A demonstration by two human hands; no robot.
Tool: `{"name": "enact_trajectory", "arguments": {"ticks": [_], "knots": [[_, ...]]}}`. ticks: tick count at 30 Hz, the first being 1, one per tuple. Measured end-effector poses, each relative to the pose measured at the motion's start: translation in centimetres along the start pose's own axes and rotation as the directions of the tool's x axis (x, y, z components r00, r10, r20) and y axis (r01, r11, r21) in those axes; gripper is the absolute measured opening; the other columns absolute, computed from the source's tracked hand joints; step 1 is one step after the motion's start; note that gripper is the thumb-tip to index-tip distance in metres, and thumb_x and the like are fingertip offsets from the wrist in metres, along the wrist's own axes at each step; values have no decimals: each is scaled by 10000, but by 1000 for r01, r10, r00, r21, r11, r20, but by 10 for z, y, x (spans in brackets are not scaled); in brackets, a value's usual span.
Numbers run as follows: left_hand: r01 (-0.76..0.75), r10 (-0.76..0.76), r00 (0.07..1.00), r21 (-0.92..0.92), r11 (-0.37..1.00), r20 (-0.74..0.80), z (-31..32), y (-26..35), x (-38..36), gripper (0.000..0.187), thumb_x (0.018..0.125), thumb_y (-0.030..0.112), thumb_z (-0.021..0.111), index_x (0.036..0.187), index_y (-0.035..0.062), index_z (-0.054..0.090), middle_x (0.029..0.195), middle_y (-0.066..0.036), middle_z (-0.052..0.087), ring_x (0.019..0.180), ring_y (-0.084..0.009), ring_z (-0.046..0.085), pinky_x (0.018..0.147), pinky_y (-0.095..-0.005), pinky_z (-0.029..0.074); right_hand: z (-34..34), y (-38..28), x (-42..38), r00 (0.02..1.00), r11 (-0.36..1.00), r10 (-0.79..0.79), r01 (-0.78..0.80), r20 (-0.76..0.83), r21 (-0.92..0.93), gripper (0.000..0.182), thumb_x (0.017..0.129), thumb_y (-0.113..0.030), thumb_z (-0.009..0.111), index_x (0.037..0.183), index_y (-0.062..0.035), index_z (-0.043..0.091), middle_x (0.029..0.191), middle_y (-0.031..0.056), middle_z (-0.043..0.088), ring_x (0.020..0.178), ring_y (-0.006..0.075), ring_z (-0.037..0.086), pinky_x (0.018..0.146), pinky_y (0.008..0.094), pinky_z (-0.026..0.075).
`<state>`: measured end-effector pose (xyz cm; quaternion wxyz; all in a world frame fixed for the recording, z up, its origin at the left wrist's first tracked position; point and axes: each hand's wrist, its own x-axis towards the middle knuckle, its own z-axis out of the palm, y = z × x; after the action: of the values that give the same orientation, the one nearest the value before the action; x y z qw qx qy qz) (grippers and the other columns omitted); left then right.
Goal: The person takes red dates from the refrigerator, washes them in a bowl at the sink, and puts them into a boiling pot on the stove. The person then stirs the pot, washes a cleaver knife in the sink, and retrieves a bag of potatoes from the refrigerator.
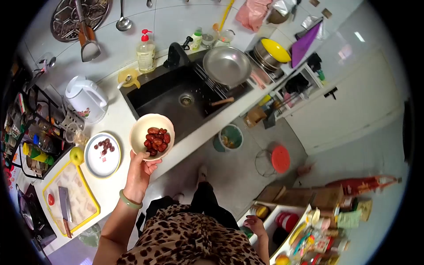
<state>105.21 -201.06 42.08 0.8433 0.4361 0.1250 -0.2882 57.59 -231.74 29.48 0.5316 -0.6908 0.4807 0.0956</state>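
Note:
My left hand [142,170], with a green bangle at the wrist, grips the near rim of a cream bowl [138,128], thumb inside the edge and fingers beneath. Several wrinkled red dates [155,142] lie in the bowl, which is above the counter by the sink. Left of it, a white plate [102,164] with a blue rim bears several small dark red pieces [104,145]. My right hand [255,224] hangs low at the right, beside the shelf unit; its fingers are loosely bent and apart, with nothing visible in them.
A black sink [154,99] holds a steel pan [227,66] on its rack. Left stand a white kettle [86,99], a green apple [77,155] and a cutting board [84,190] with a cleaver [65,204]. A bin [229,138] and red stool [280,159] are on the floor.

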Motion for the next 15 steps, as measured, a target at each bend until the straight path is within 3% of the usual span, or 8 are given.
{"name": "enact_trajectory", "arguments": {"ticks": [3, 5, 8, 10, 12, 15], "knots": [[-32, 32, 999, 4, 999, -27, 38, -12, 41, 623, 832, 147, 581, 1354, 84, 247, 1141, -166, 577, 751, -213, 694, 580, -221, 556, -28, -69, 99, 989, 991, -98, 106, 109, -76, 321, 942, -151, 548, 1206, 30, 585, 1000, 148, 693, 868, 195, 675, 758, 320, 534], [-41, 42, 996, 11, 999, -84, 56, -23, 73, 697, 829, 150, 578, 1394, 87, 176, 1146, -208, 560, 730, -218, 700, 584, -227, 586, -39, -170, 165, 978, 985, -112, 133, 176, -110, 305, 939, -148, 559, 1188, 25, 594, 1008, 137, 689, 914, 189, 664, 792, 297, 524], [-64, 60, 989, -27, 998, -138, 92, -31, 104, 699, 836, 133, 567, 1408, 92, 166, 1145, -203, 565, 780, -226, 701, 624, -233, 591, -45, -296, 282, 879, 918, -342, 389, 333, -83, 289, 956, -149, 543, 1198, 4, 586, 1039, 119, 678, 915, 187, 657, 813, 299, 519], [-86, 70, 977, -67, 994, -203, 118, -32, 122, 641, 847, 130, 554, 1390, 112, 213, 1130, -184, 581, 800, -228, 698, 604, -241, 581, -31, -408, 328, 784, 912, -405, 383, 470, 145, 289, 977, -172, 523, 1225, -30, 568, 1053, 92, 667, 901, 166, 648, 801, 297, 518], [-133, 95, 967, -151, 979, -238, 135, -35, 143, 582, 838, 82, 558, 1328, 107, 245, 1125, -180, 576, 781, -252, 707, 588, -248, 594, -3, -506, 372, 634, 845, -515, 489, 577, 218, 296, 984, -202, 519, 1246, -69, 555, 1045, 74, 664, 880, 148, 643, 762, 284, 514], [-162, 118, 942, -119, 980, -313, 150, -38, 172, 576, 841, 109, 563, 1324, 108, 248, 1143, -154, 571, 807, -226, 692, 606, -240, 574, 61, -623, 434, 660, 880, -474, 355, 583, 314, 381, 951, -261, 568, 1280, -73, 527, 1083, 80, 660, 862, 181, 658, 726, 293, 515]]}}
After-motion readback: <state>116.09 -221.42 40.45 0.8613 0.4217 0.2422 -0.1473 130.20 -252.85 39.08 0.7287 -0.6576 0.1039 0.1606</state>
